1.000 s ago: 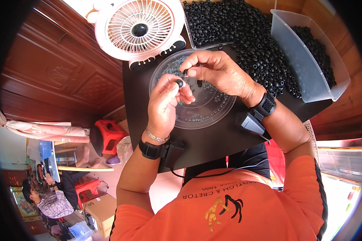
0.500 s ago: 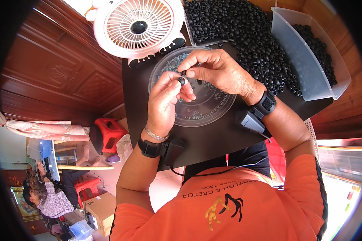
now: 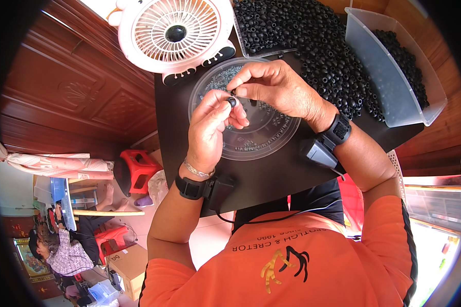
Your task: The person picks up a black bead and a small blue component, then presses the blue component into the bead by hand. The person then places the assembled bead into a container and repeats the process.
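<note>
My left hand (image 3: 210, 123) is closed, pinching a small round black plastic piece (image 3: 232, 102) between thumb and fingers. Just above it, my right hand (image 3: 274, 89) holds its thumb and index finger together at the piece's upper side. Whatever sits between those right fingertips is too small to make out. Both hands are over a round clear tray (image 3: 261, 151), in which many small silvery metal parts (image 3: 217, 82) are scattered. A dark piece shows below the right fingers, partly hidden.
A heap of black ring-like pieces (image 3: 328, 61) covers the table's far right. Beside it a translucent bin (image 3: 379, 77) lies tilted with more inside. A white fan (image 3: 176, 34) stands far left on the black table (image 3: 287, 179). Another person (image 3: 74, 253) sits at lower left near a red stool (image 3: 138, 171).
Both my hands stay almost in place, with only slight shifts of the fingers. The black piece is still in my left hand. At lower left, the other person's arm has moved a little.
</note>
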